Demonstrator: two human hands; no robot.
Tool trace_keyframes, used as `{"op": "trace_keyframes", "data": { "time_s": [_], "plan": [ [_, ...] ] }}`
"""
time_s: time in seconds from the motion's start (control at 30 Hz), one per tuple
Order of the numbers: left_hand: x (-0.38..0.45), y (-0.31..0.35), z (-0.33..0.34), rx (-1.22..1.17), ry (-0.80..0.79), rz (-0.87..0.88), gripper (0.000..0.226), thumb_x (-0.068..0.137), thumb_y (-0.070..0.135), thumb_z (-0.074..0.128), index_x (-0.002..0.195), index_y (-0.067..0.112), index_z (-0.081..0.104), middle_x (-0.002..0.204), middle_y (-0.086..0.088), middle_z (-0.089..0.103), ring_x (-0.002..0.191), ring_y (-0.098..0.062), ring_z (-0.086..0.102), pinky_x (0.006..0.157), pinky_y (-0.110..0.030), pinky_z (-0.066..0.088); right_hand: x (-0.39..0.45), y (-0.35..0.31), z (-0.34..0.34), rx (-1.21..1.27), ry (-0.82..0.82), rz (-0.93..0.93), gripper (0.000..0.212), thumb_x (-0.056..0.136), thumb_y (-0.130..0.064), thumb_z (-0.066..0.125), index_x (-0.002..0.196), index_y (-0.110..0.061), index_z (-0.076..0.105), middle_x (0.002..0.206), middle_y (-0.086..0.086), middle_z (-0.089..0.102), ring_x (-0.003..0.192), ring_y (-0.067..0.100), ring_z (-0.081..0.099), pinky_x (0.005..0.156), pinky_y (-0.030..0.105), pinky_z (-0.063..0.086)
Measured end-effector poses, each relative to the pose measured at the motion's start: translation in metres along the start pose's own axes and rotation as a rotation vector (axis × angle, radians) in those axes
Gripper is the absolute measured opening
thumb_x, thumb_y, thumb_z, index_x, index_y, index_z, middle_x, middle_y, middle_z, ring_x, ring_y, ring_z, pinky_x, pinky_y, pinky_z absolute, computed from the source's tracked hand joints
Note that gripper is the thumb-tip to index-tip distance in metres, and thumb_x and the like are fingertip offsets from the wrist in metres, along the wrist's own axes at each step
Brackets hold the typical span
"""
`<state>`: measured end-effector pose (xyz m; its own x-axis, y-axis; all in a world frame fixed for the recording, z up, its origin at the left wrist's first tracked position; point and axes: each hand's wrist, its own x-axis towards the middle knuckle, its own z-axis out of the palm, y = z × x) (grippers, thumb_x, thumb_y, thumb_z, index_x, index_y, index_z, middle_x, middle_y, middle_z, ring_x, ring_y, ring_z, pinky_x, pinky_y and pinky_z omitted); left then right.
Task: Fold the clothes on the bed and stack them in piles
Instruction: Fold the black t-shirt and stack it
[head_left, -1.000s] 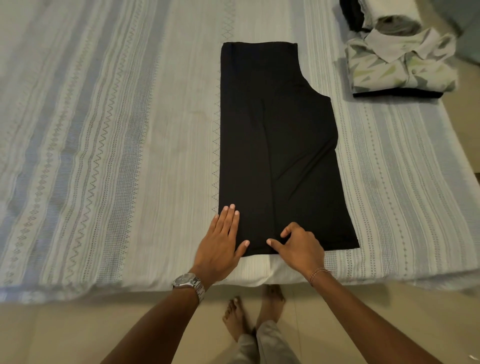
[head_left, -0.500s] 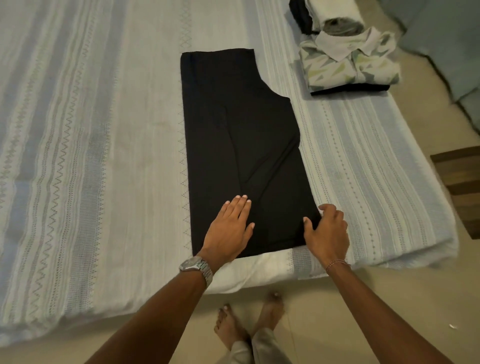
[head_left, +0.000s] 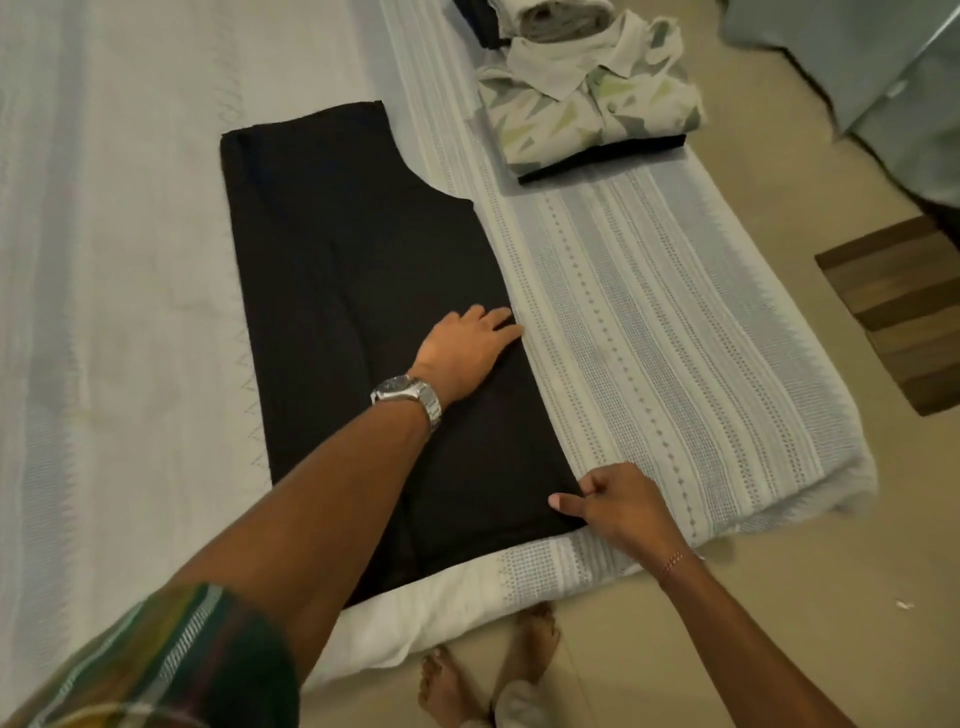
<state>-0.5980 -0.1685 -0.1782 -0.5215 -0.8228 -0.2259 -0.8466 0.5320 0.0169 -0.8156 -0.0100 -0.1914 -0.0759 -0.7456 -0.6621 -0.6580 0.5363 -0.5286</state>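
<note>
A black garment (head_left: 358, 291), folded lengthwise, lies flat on the striped bed (head_left: 649, 332), running from the near edge toward the far side. My left hand (head_left: 467, 345), a watch on its wrist, rests flat on the garment's right edge about halfway up, fingers spread. My right hand (head_left: 618, 506) pinches the garment's near right corner at the bed's front edge. A pile of folded clothes (head_left: 592, 109), topped by a white shirt with a green print, sits at the far right of the bed.
A dark and grey rolled bundle (head_left: 540, 21) lies behind the pile. A wooden piece of furniture (head_left: 898, 306) stands on the floor to the right. My bare feet (head_left: 488, 670) are at the bed's front edge. The bed's left side holds only the bedsheet.
My left hand slid from the garment's near hem up and right to its right edge. My right hand moved right along the hem to the near right corner. The view shifted left.
</note>
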Motion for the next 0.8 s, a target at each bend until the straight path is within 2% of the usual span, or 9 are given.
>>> {"op": "trace_keyframes", "data": {
  "time_s": [0.1, 0.23, 0.37, 0.43, 0.5, 0.57, 0.63, 0.73, 0.8],
  "plan": [
    [0.022, 0.003, -0.001, 0.054, -0.018, 0.064, 0.054, 0.097, 0.01, 0.056, 0.148, 0.024, 0.042, 0.157, -0.005, 0.034, 0.128, -0.026, 0.046, 0.098, -0.04, 0.044, 0.002, 0.008, -0.007, 0.001, -0.03, -0.018, 0.054, 0.075, -0.04, 0.088, 0.053, -0.019, 0.043, 0.047, -0.008, 0.038, 0.044, 0.006, 0.036, 0.052, 0.024, 0.035],
    [0.037, 0.008, 0.001, 0.107, -0.006, 0.115, 0.035, 0.097, 0.011, 0.057, 0.131, 0.017, 0.052, 0.131, -0.005, 0.054, 0.111, -0.023, 0.055, 0.09, -0.038, 0.049, 0.004, 0.01, -0.012, -0.046, -0.05, -0.029, 0.056, 0.075, -0.046, 0.087, 0.052, -0.02, 0.042, 0.047, -0.007, 0.037, 0.043, 0.007, 0.036, 0.053, 0.026, 0.037],
    [0.048, 0.007, -0.007, 0.154, -0.016, 0.187, 0.02, 0.097, 0.012, 0.057, 0.116, 0.017, 0.058, 0.112, 0.0, 0.06, 0.102, -0.02, 0.056, 0.081, -0.034, 0.049, 0.001, 0.003, -0.01, -0.079, 0.024, -0.044, 0.049, 0.078, -0.05, 0.083, 0.056, -0.018, 0.053, 0.048, -0.007, 0.049, 0.047, 0.007, 0.048, 0.055, 0.027, 0.045],
    [0.049, 0.006, -0.011, 0.156, -0.016, 0.191, 0.018, 0.097, 0.012, 0.055, 0.114, 0.017, 0.057, 0.108, -0.001, 0.062, 0.099, -0.02, 0.056, 0.079, -0.034, 0.048, -0.004, 0.0, -0.008, -0.098, 0.071, -0.055, 0.041, 0.081, -0.046, 0.082, 0.063, -0.019, 0.057, 0.052, -0.007, 0.055, 0.052, 0.007, 0.054, 0.056, 0.027, 0.047],
    [0.047, 0.005, -0.015, 0.151, -0.025, 0.197, 0.021, 0.098, 0.012, 0.054, 0.118, 0.017, 0.055, 0.107, -0.001, 0.063, 0.099, -0.02, 0.055, 0.079, -0.034, 0.049, -0.011, 0.001, -0.007, -0.073, 0.098, -0.073, 0.039, 0.083, -0.043, 0.081, 0.065, -0.022, 0.053, 0.054, -0.008, 0.052, 0.053, 0.007, 0.051, 0.057, 0.027, 0.047],
    [0.044, 0.002, -0.018, 0.168, -0.021, 0.214, 0.025, 0.098, 0.012, 0.055, 0.123, 0.018, 0.053, 0.108, 0.0, 0.061, 0.1, -0.019, 0.054, 0.078, -0.033, 0.048, -0.018, -0.001, -0.003, -0.028, 0.13, -0.125, 0.039, 0.085, -0.036, 0.08, 0.066, -0.025, 0.049, 0.056, -0.009, 0.049, 0.052, 0.007, 0.047, 0.055, 0.02, 0.043],
    [0.043, -0.002, -0.024, 0.182, -0.016, 0.229, 0.021, 0.099, 0.012, 0.055, 0.118, 0.017, 0.056, 0.108, 0.001, 0.06, 0.1, -0.019, 0.051, 0.078, -0.033, 0.047, -0.026, -0.004, 0.003, 0.019, 0.203, -0.217, 0.033, 0.087, -0.029, 0.079, 0.071, -0.026, 0.05, 0.059, -0.009, 0.05, 0.053, 0.008, 0.047, 0.053, 0.017, 0.041],
    [0.038, -0.015, -0.034, 0.203, -0.012, 0.247, 0.014, 0.097, 0.011, 0.055, 0.108, 0.016, 0.06, 0.105, 0.0, 0.059, 0.099, -0.02, 0.051, 0.077, -0.034, 0.046, -0.04, -0.015, 0.017, 0.006, 0.353, -0.398, 0.016, 0.088, -0.022, 0.076, 0.088, -0.026, 0.06, 0.071, -0.014, 0.057, 0.062, 0.007, 0.054, 0.057, 0.015, 0.043],
    [0.03, -0.028, -0.04, 0.212, -0.001, 0.258, 0.013, 0.093, 0.009, 0.057, 0.104, 0.016, 0.061, 0.103, 0.0, 0.06, 0.099, -0.021, 0.051, 0.077, -0.034, 0.045, -0.047, -0.026, 0.031, -0.073, 0.444, -0.522, 0.022, 0.085, -0.019, 0.077, 0.103, -0.024, 0.066, 0.083, -0.014, 0.062, 0.067, 0.003, 0.056, 0.061, 0.012, 0.045]
  ]
}}
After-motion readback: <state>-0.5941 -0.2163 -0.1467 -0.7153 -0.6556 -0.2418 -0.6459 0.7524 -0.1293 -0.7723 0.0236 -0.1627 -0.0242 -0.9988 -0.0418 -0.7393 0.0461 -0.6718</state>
